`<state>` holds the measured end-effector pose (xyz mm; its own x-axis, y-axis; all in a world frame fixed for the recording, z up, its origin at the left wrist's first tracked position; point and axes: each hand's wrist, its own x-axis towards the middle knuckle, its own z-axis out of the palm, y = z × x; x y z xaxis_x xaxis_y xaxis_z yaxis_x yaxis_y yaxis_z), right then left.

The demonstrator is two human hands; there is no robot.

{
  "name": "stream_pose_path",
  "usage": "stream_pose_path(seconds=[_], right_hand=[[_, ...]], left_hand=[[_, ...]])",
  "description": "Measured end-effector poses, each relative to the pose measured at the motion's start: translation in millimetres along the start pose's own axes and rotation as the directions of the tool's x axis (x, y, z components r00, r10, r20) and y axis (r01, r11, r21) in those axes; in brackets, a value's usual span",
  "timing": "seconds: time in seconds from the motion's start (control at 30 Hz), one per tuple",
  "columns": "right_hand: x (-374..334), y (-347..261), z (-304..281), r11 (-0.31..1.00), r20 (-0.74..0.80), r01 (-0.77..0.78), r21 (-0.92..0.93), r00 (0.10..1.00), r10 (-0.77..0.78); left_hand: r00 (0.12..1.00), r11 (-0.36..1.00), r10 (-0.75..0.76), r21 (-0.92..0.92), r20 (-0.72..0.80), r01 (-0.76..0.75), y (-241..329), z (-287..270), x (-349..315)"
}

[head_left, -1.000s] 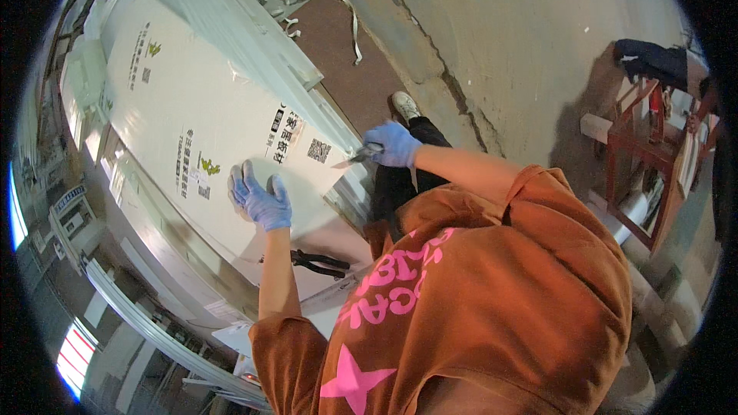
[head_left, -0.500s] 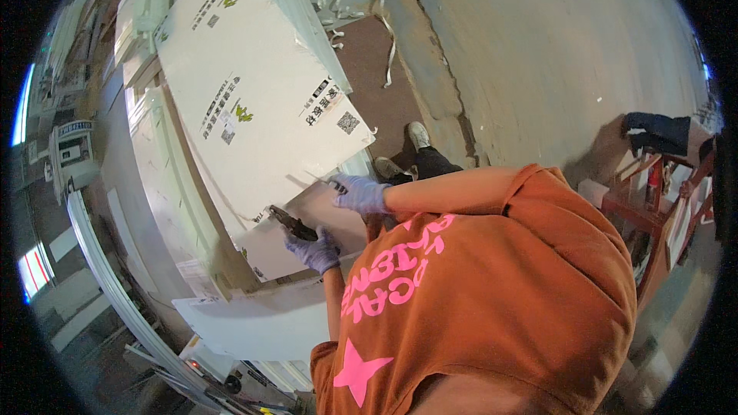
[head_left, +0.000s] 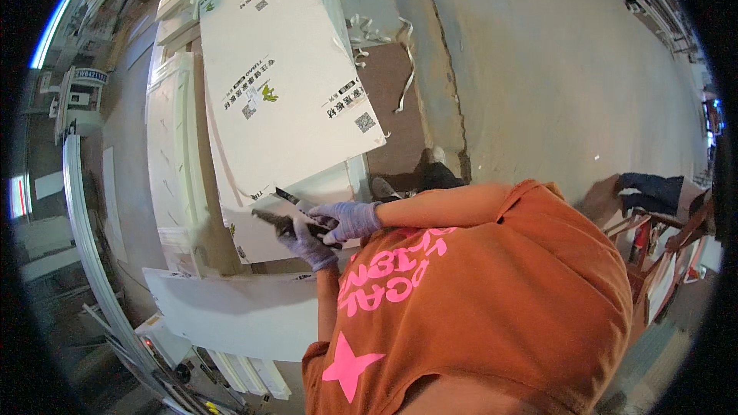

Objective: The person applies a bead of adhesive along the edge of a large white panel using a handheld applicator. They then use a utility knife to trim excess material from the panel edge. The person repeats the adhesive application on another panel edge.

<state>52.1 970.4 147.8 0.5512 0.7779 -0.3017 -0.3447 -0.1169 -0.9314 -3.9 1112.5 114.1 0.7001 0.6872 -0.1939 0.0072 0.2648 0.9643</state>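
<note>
My left hand (head_left: 309, 247), in a pale purple glove, is closed around a dark plier-like tool (head_left: 269, 220) whose tip points away from me over the board; its exact kind is unclear. Close against it, my right hand (head_left: 352, 220), gloved alike, grips what looks like a utility knife with a narrow dark blade (head_left: 287, 195). The hands nearly touch, so the handles are partly hidden. Beyond them lies a large white printed board (head_left: 307, 131), its near edge just past the blade. Another pale board (head_left: 257, 238) shows underneath, nearer me.
A long stack of pale panels (head_left: 171, 161) runs along the left. Closer to me lies a white panel (head_left: 231, 311). White strap scraps (head_left: 406, 69) lie by a brown sheet (head_left: 384, 92) on the floor. At right stands a reddish wooden rack (head_left: 653, 246) with dark cloth (head_left: 652, 194) over it.
My right hand has moved left and nearer, up against my left hand, and the dark blade now shows. The whole view has shifted, with the boards appearing further right.
</note>
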Motion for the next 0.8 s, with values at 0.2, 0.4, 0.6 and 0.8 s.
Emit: stream_pose_path(seconds=[0.2, 0.4, 0.6, 0.8], right_hand=[[-58.6, -4.6, -65.8, 0.972, 0.025, -0.212, -0.105, 0.976, 0.216], [-134.3, 25.5, -142.4, 0.852, -0.210, -0.419, -0.313, 0.906, 0.369], [-175.2, 83.3, -228.7, 0.904, -0.210, -0.213, -0.372, 0.967, 0.141], [-159.1, 129.2, -262.9, 0.736, -0.209, 0.007, -0.677, 0.957, -0.200]], left_hand=[[0.903, 0.899, 0.241, 0.270, 0.355, -0.346, -7.2, 86.9, -51.6], [0.815, 0.953, 0.065, 0.205, 0.576, -0.221, -51.8, 159.1, -99.4], [0.909, 0.751, -0.352, 0.647, 0.222, 0.133, -133.8, 226.6, -154.6], [0.970, 0.957, -0.121, 0.283, 0.213, 0.057, -183.3, 277.9, -153.7]])
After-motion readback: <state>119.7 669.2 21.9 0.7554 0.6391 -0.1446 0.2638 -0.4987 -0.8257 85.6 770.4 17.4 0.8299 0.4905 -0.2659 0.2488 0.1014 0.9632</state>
